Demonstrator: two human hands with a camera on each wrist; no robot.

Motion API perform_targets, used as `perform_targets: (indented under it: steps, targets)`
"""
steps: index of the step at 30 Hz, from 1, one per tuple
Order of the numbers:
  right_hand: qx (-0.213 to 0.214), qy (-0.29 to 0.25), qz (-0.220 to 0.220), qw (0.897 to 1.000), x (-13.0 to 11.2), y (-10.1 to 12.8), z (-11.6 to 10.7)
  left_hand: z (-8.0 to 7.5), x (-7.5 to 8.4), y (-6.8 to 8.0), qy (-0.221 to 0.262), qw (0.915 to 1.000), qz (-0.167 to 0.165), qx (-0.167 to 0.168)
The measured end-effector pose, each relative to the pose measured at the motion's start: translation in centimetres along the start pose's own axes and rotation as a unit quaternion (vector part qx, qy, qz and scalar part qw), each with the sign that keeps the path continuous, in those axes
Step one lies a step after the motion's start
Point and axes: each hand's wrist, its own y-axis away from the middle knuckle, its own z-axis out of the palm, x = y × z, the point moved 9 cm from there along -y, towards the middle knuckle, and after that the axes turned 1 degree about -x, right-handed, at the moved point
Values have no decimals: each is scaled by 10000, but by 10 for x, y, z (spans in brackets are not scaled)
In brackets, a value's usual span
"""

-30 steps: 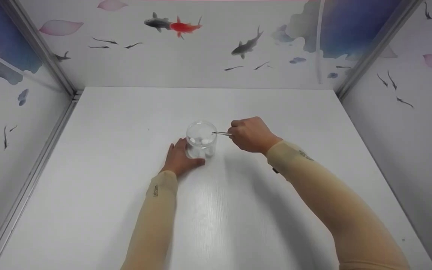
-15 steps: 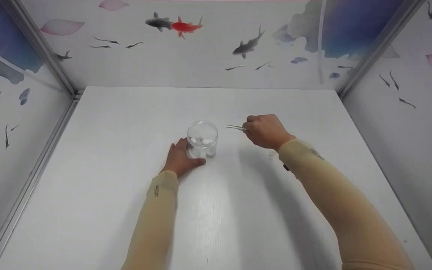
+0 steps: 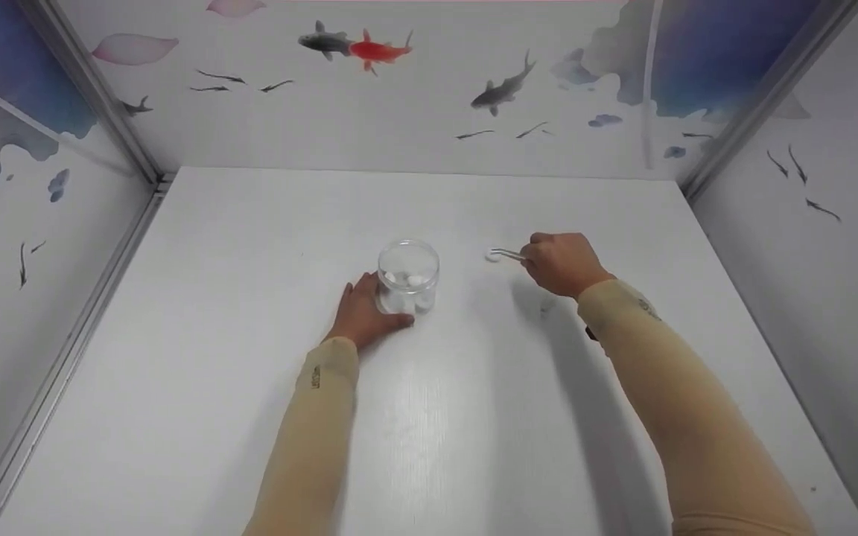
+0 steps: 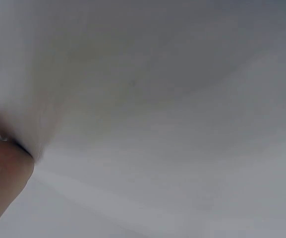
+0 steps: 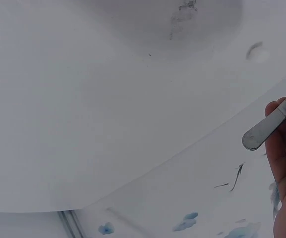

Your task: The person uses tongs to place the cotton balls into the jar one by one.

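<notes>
In the head view a clear round jar (image 3: 408, 275), lidless, holds several small white balls (image 3: 415, 281). My left hand (image 3: 366, 316) grips its near left side, with the thumb along the front and the fingers round the left. Only a bit of skin (image 4: 6, 173) shows in the left wrist view. To the right of the jar, my right hand (image 3: 563, 262) holds metal tweezers (image 3: 509, 254), tips towards the jar. A white ball (image 3: 491, 256) lies at the tips. From the right wrist, the tweezers' rounded end (image 5: 264, 134) sticks out of the hand, and the ball (image 5: 259, 54) appears on the table.
A white table (image 3: 429, 432) spreads under both arms, enclosed by printed panels at the back (image 3: 399, 112), left (image 3: 34, 246) and right (image 3: 809, 246). A faint mark (image 3: 546, 307) shows on the table below the right hand.
My right hand has moved right, taking the tweezers away from the jar's rim. A white ball now shows at the tweezer tips. The left hand stays on the jar.
</notes>
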Motion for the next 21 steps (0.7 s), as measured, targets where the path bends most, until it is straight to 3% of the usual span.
perform_targets:
  steps: [12,21]
  targets:
    - [-286,201,25,9994,4,-4,19,0,-2,1,164,9998,-150,-16]
    - [-617,382,317,9969,13,-9,32,0,1,0,-79,10000,-19,28]
